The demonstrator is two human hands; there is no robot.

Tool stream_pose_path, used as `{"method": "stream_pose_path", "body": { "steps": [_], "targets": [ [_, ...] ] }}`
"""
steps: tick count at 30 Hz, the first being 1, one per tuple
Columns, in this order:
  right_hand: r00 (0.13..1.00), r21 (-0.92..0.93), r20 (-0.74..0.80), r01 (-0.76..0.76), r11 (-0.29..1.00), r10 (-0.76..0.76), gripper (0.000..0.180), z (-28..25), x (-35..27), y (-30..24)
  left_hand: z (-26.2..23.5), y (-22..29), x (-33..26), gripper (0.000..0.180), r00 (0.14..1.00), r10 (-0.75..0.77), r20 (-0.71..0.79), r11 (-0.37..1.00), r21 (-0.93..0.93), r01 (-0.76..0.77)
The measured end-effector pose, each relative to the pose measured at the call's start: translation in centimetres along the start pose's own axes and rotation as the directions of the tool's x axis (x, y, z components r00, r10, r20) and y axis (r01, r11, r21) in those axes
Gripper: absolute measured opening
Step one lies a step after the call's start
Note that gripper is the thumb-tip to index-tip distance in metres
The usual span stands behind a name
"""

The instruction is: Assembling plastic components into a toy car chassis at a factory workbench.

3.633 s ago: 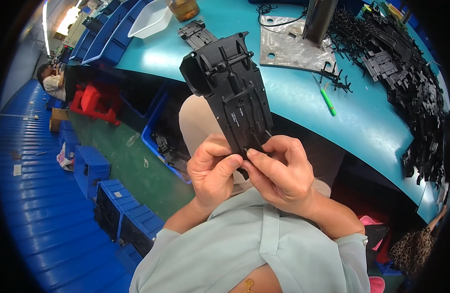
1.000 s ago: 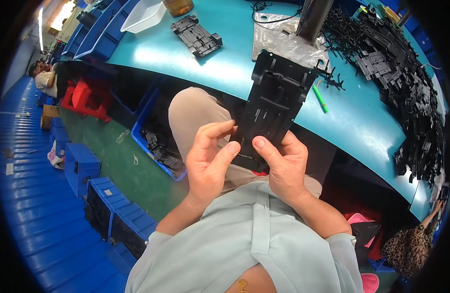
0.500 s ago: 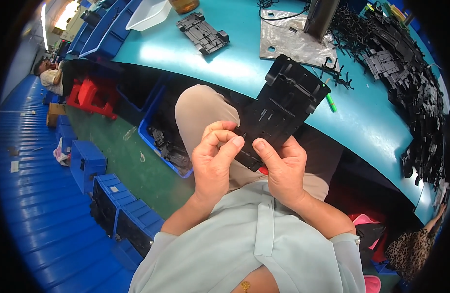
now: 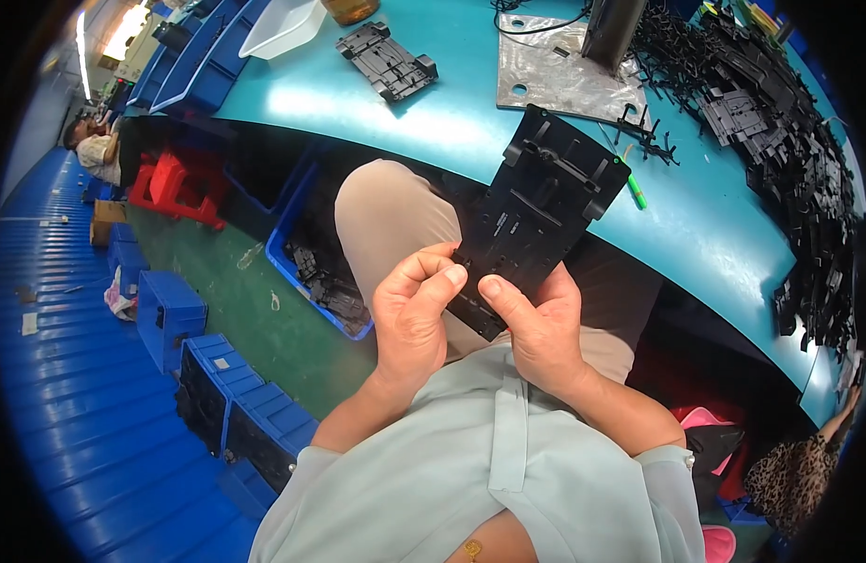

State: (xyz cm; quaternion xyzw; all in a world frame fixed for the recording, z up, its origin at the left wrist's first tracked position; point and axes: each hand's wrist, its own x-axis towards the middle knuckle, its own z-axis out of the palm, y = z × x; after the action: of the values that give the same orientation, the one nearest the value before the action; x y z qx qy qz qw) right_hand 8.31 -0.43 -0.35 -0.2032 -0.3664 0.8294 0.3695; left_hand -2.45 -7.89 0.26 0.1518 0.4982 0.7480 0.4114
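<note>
Black moulded plastic plate (image 4: 538, 214) held tilted above the lap, near the teal workbench (image 4: 358, 103) edge; left hand (image 4: 412, 314) pinching its lower edge, fingers curled narrow; right hand (image 4: 536, 324) gripping beside, thumb on the face; similar black part (image 4: 388, 61) lying on the bench; heap of black parts (image 4: 780, 122) far right.

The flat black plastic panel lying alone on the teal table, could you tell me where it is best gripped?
Grip the flat black plastic panel across its two long side edges, from above: it lies flat and apart from other parts, its ribbed face offering no handle.
</note>
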Motion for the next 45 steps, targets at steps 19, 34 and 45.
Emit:
{"method": "stream_pose_path", "body": {
  "steps": [19,34,45],
  "targets": [
    [1.000,-0.046,-0.008,-0.019,0.999,0.019,0.029,-0.1,0.0,0.6,0.0,0.1,-0.1,0.006,1.000,0.021,0.013,0.999,0.046,-0.021],
    [0.999,-0.062,-0.019,0.026,0.998,-0.027,0.029,-0.7,-0.3,1.4,0.8,-0.7,-0.3,0.004,0.998,0.043,-0.054,0.989,0.141,-0.035],
    [0.996,-0.026,-0.082,0.019,0.999,-0.021,0.025,-0.2,-0.5,1.6,0.5,-2.4,-0.3,0.005,0.920,0.390,-0.029,0.818,0.469,-0.332]
  ]
}}
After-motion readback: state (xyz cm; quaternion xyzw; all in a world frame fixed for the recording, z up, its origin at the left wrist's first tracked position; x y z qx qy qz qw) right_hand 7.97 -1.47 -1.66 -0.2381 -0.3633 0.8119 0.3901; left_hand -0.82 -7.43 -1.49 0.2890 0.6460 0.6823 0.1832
